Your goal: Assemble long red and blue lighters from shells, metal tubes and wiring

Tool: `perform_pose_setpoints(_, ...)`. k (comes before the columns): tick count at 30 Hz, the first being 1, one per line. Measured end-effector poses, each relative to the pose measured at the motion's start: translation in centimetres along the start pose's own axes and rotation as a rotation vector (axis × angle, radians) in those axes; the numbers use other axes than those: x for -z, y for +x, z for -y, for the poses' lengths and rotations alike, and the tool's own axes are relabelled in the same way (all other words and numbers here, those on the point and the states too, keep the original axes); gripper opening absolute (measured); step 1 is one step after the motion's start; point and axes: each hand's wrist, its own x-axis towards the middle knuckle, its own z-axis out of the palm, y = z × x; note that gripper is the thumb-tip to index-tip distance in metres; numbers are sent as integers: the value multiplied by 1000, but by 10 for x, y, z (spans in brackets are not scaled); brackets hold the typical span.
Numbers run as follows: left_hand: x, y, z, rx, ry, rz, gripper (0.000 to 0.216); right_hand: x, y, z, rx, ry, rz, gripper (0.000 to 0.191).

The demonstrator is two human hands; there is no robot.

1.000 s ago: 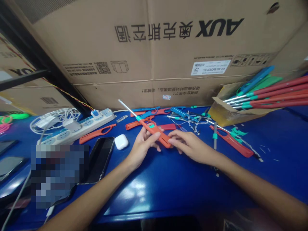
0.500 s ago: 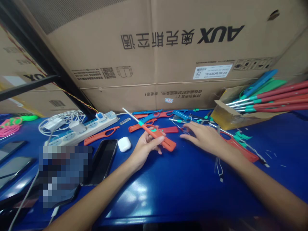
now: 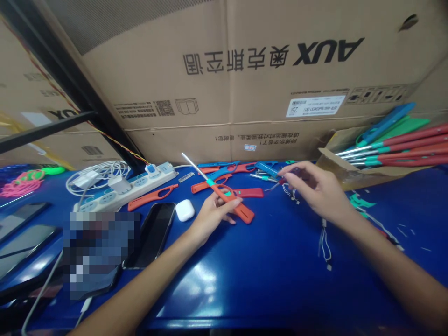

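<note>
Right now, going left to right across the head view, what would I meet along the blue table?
Pink cord, power strip, white case, left hand holding an orange lighter, right hand, green scraps, white slivers.

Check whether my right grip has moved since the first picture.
Yes. Judged against the white label on the cardboard, your right grip has moved rightward and forward, closer to that label.

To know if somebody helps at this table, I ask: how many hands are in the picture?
2. The left hand holds an orange lighter; the right hand, nearer the open carton, appears to pinch a small tool. No other hand shows.
</note>
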Motion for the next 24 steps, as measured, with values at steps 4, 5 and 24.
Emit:
perform_pose_setpoints(4,1,3,0,23,35,-13,42,-13,-15,15,46,258,3,15)
perform_pose_setpoints(5,1,3,0,25,48,-12,40,-18,-18,17,65,278,30,13)
perform_pose_setpoints(24,-1,2,-3,16,91,-31,34,-37,-28,15,156,315,148,8)
